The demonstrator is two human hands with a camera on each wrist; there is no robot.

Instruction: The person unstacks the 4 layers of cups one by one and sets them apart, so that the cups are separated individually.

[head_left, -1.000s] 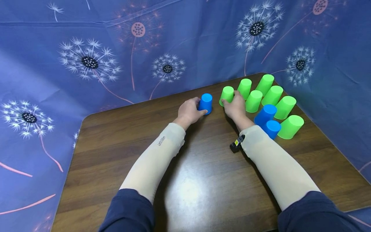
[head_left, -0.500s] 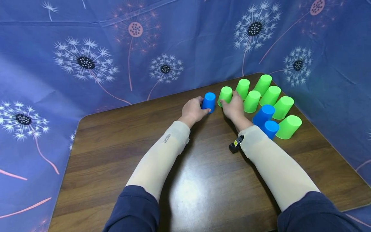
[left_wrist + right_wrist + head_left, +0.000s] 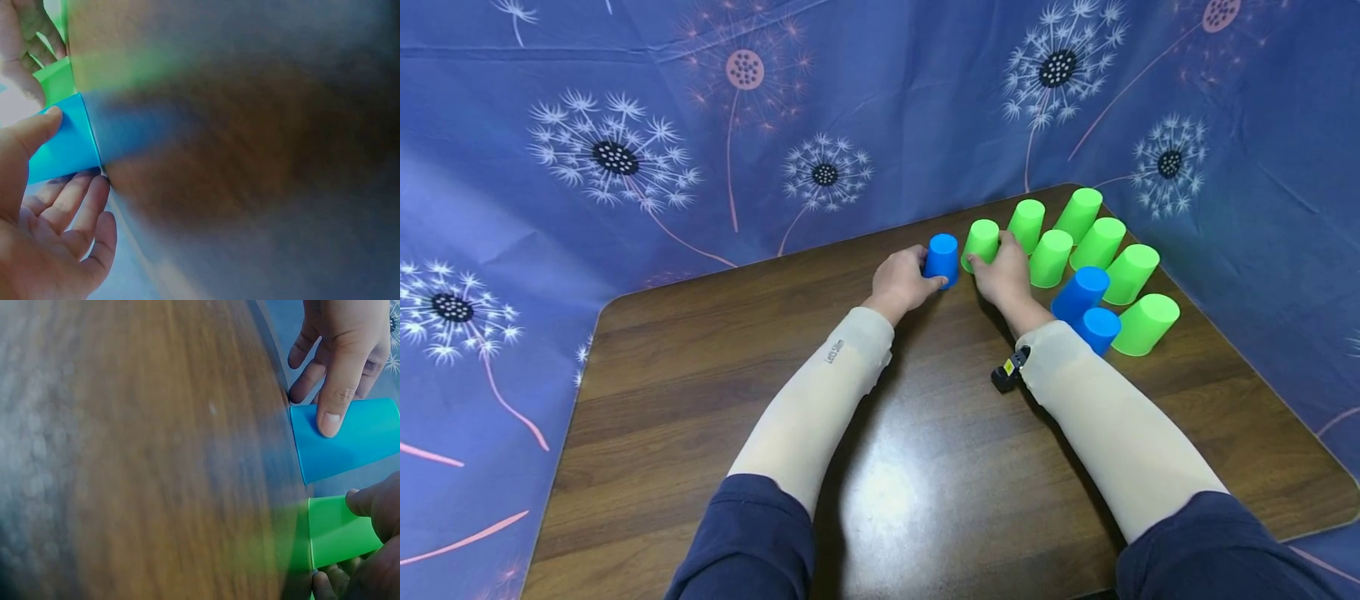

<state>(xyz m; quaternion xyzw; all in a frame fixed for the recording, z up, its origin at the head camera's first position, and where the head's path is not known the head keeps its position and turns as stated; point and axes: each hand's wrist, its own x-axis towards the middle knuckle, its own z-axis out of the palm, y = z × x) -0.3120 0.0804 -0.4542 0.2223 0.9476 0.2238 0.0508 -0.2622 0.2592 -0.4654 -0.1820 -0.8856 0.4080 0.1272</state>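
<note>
My left hand [image 3: 901, 282] holds an upside-down blue cup [image 3: 943, 255] at its left side, with the thumb on the near wall and the fingers behind. In the left wrist view this blue cup [image 3: 67, 139] stands rim-down on the table, thumb against its wall. Just to its right, my right hand [image 3: 1006, 275] grips an upside-down green cup [image 3: 981, 240] between thumb and fingers. The right wrist view has that green cup [image 3: 340, 528] close beside the blue one, a narrow gap between their rims.
Several more inverted green cups [image 3: 1097, 244] stand to the right of my right hand. Two blue cups [image 3: 1081, 292] stand near my right forearm, partly overlapped by it. The wooden table [image 3: 700, 367] meets a blue dandelion-print cloth [image 3: 895, 125] at its back and right edges.
My left hand has moved the blue cup rightward, closer to the green cup in my right hand. The right hand keeps its hold in place. The head view has shifted slightly.
</note>
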